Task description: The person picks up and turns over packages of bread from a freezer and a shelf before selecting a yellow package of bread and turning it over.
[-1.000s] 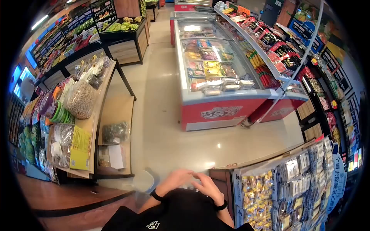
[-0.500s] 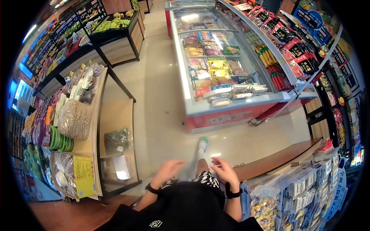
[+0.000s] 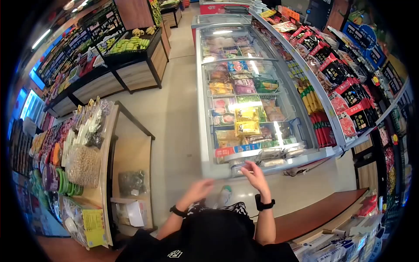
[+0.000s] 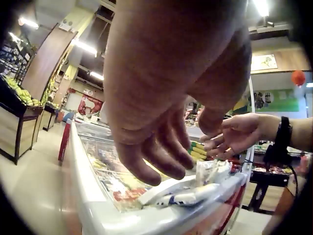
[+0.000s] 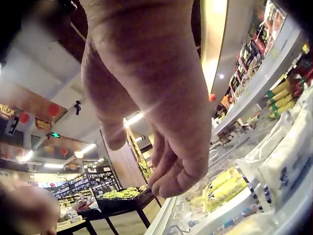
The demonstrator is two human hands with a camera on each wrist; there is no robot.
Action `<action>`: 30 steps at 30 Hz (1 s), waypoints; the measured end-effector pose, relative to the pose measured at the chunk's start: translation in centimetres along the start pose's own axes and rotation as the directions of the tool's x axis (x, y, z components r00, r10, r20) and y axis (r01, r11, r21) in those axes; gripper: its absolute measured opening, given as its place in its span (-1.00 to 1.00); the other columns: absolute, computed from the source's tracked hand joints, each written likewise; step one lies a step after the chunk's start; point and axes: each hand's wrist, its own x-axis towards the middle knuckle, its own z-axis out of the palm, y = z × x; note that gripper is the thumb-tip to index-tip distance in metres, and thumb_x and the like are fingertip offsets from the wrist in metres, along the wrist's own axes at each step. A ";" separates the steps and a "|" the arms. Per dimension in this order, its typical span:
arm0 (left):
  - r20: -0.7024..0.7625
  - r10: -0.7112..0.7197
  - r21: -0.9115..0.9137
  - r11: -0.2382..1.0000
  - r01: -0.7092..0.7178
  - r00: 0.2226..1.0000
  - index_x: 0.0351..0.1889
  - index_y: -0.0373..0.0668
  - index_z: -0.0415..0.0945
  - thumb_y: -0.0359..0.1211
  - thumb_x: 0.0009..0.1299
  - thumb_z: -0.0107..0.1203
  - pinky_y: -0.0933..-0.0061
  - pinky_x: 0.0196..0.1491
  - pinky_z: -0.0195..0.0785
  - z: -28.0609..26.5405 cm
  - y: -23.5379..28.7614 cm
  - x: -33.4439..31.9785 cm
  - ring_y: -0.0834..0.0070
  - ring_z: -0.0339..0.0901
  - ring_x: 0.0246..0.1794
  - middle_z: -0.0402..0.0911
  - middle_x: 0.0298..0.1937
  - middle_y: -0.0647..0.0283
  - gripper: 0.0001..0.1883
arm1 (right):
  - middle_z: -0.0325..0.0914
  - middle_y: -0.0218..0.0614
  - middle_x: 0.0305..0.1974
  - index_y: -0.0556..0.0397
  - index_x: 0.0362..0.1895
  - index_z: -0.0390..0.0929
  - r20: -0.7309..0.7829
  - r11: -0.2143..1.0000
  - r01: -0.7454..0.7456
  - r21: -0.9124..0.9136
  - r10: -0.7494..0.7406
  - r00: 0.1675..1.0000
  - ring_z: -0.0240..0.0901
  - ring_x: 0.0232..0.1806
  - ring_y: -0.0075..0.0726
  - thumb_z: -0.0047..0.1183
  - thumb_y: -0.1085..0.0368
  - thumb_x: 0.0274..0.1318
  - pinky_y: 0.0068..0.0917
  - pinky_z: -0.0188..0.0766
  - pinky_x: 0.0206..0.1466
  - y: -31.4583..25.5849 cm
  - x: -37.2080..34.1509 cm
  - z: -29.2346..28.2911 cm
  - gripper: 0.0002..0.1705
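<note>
My left hand (image 3: pixel 198 192) is held in front of my body with loosely bent fingers and nothing in it. To its right, my right hand (image 3: pixel 256 177) reaches to the near edge of a glass-topped chest freezer (image 3: pixel 202 131), its fingers apart and holding nothing. Clear and white packs (image 3: pixel 273 153) lie along the freezer's near end, just beyond the right fingertips. Inside the freezer are yellow bags (image 3: pixel 247 128) among other frozen packs. In the left wrist view the left hand (image 4: pixel 171 93) overlaps the freezer top, with white packs (image 4: pixel 188 196) below its fingers.
At left stands a wooden display table (image 3: pixel 107 161) with bagged goods and a yellow sign (image 3: pixel 94 222). A sloped shelf of red and black packs (image 3: pixel 349 109) flanks the freezer. A brown ledge (image 3: pixel 323 214) and hanging packs are close on the right. A cable lies under the freezer's front.
My body has moved forward to the freezer, which now looms closer. The hands have come apart, the right one rising toward the freezer's near edge. The hanging packs have slid back out of view.
</note>
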 end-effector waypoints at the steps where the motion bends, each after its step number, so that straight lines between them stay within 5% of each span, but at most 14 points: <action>1: 0.002 -0.001 0.003 1.000 0.001 1.000 0.09 -0.27 0.47 -0.29 0.40 0.09 0.34 0.03 0.44 -0.5 -0.1 1.7 0.27 0.61 -0.03 0.65 -0.08 0.07 -0.65 | 0.57 -0.26 -0.13 0.20 0.15 0.40 -0.012 1.000 0.030 -0.009 -0.030 0.999 0.48 -0.09 -0.43 0.13 0.20 0.20 -0.44 0.42 -0.02 -0.1 2.1 -0.3 -0.50; 8: 0.049 0.115 0.050 0.992 -0.118 0.992 0.08 -0.27 0.47 -0.25 0.40 0.09 0.26 0.02 0.44 -2.9 0.8 13.1 0.21 0.59 -0.01 0.62 -0.03 0.01 -0.63 | 0.55 -0.12 -0.06 0.18 0.14 0.44 -0.195 0.959 0.103 -0.262 -0.157 0.968 0.47 -0.03 -0.29 0.20 0.09 0.12 -0.38 0.40 0.03 1.0 15.3 -1.8 -0.42; 9: 0.079 0.115 0.033 0.992 -0.118 0.990 0.10 -0.27 0.46 -0.25 0.40 0.08 0.26 0.01 0.44 -3.1 0.4 14.4 0.21 0.59 -0.01 0.61 -0.02 0.00 -0.61 | 0.54 -0.11 -0.07 0.17 0.09 0.48 -0.285 0.940 0.158 -0.304 -0.248 0.926 0.47 -0.06 -0.26 0.21 0.07 0.11 -0.38 0.41 0.01 1.5 17.4 -2.2 -0.45; 12: 0.155 0.148 0.004 0.989 -0.150 0.977 0.16 -0.26 0.41 -0.22 0.39 0.10 0.27 0.03 0.44 -3.3 -2.0 19.9 0.18 0.58 -0.01 0.58 0.03 -0.02 -0.55 | 0.51 -0.07 -0.07 0.17 0.03 0.50 -0.481 0.964 0.113 -0.241 -0.220 0.849 0.44 -0.05 -0.16 0.20 0.10 0.10 -0.32 0.37 0.05 4.5 23.0 -4.0 -0.50; 14: 0.171 0.144 -0.043 0.989 -0.138 0.975 0.17 -0.26 0.39 -0.20 0.38 0.11 0.26 0.04 0.43 -2.6 -4.2 22.8 0.17 0.58 0.01 0.57 0.05 -0.02 -0.53 | 0.47 0.00 -0.05 0.19 0.01 0.47 -0.608 0.903 -0.081 -0.422 -0.216 0.764 0.38 0.03 -0.01 0.20 0.11 0.05 -0.22 0.30 0.13 6.1 25.3 -4.9 -0.49; 17: 0.209 0.066 -0.041 0.997 -0.059 0.976 0.21 -0.24 0.36 -0.17 0.36 0.14 0.21 0.11 0.39 -3.1 -5.4 25.9 0.15 0.53 0.08 0.53 0.10 -0.04 -0.47 | 0.44 0.05 -0.02 0.21 0.03 0.43 -0.627 0.827 -0.186 -0.531 -0.236 0.742 0.30 0.10 0.09 0.21 0.10 -0.02 -0.16 0.20 0.21 9.0 28.0 -4.9 -0.42; 22: 0.200 0.021 -0.079 0.997 -0.005 0.980 0.29 -0.22 0.26 -0.13 0.37 0.13 0.20 0.16 0.36 -3.3 -9.0 29.0 0.13 0.47 0.17 0.43 0.22 -0.08 -0.39 | 0.20 0.11 0.24 0.12 0.35 0.07 -0.624 0.740 -0.447 -0.502 0.047 0.780 0.01 0.35 0.19 0.34 0.06 -0.20 0.05 -0.10 0.39 9.6 30.0 -4.1 0.05; 25: 0.196 0.014 -0.148 0.989 0.015 0.980 0.35 -0.24 0.16 -0.11 0.39 0.13 0.25 0.13 0.38 -3.6 -9.7 30.8 0.15 0.45 0.19 0.39 0.26 -0.05 -0.33 | 0.19 0.10 0.25 0.09 0.36 0.05 -0.622 0.696 -0.539 -0.474 0.169 0.765 0.01 0.35 0.20 0.37 0.06 -0.23 0.04 -0.09 0.39 8.5 30.7 -4.0 0.08; 29: 0.286 -0.116 -0.297 0.933 0.203 0.951 0.38 -0.29 0.06 -0.10 0.40 0.11 0.30 0.11 0.40 -3.6 -10.5 32.8 0.19 0.43 0.21 0.37 0.27 -0.02 -0.27 | 0.36 -0.11 0.17 -0.03 0.20 0.36 -0.594 0.547 -0.623 -0.559 0.260 0.761 0.19 0.27 0.08 0.35 0.03 -0.22 0.27 -0.08 0.31 8.2 31.2 -4.1 -0.18; 30: 0.293 -0.115 -0.337 0.916 0.215 0.949 0.39 -0.29 0.04 -0.10 0.41 0.11 0.33 0.10 0.41 -3.7 -11.3 33.6 0.21 0.44 0.20 0.37 0.27 0.00 -0.26 | 0.50 -0.19 0.05 -0.06 -0.01 0.55 -0.662 0.530 -0.632 -0.565 0.167 0.731 0.32 0.18 0.02 0.33 0.04 -0.21 0.38 -0.11 0.27 8.4 31.1 -3.5 -0.40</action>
